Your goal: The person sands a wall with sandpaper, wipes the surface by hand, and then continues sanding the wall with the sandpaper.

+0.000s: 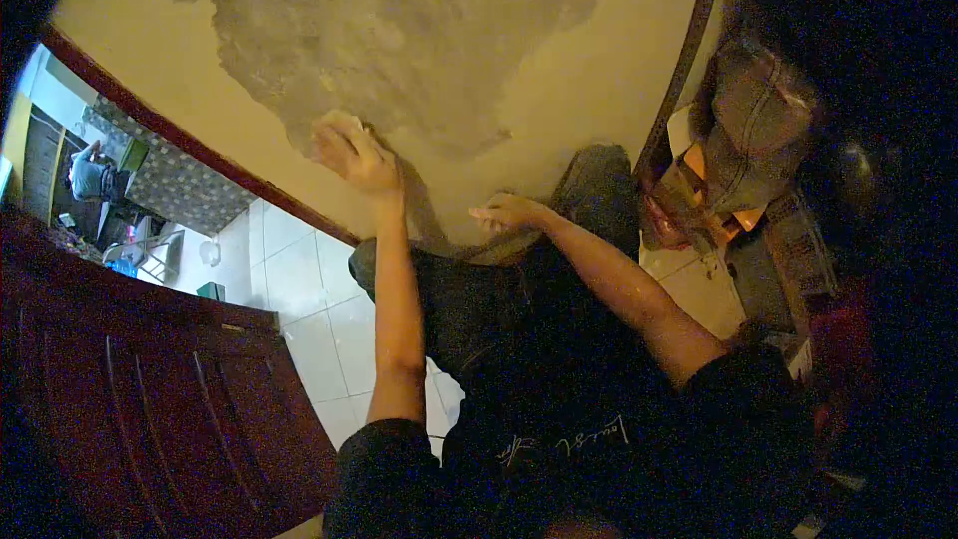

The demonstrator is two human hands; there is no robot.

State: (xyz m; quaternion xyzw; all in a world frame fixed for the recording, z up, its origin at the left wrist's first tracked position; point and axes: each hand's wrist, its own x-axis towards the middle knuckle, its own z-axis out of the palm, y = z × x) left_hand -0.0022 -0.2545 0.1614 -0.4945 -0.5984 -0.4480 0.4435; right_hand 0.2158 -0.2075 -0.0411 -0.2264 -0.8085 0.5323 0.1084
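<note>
My left hand [356, 158] is raised to the yellowish wall [619, 70], at the lower edge of a large grey-brown patch [399, 35] with a ragged outline. Its fingers are bent and pressed together against the surface. Something pale shows at the fingertips, too small and blurred to name. Lower and to the right, my right hand [511, 213] is held in front of the wall near my knee, its fingers curled in. Whatever may be inside that hand is hidden. My dark-clad knees are close to the wall's base.
A dark red panelled door [150, 409] stands at left. Beyond the doorway are white floor tiles [304, 269], a mosaic-tiled wall [190, 190] and a person [90, 178] in a light top. Bags and piled items [753, 110] crowd the right side, much of it in shadow.
</note>
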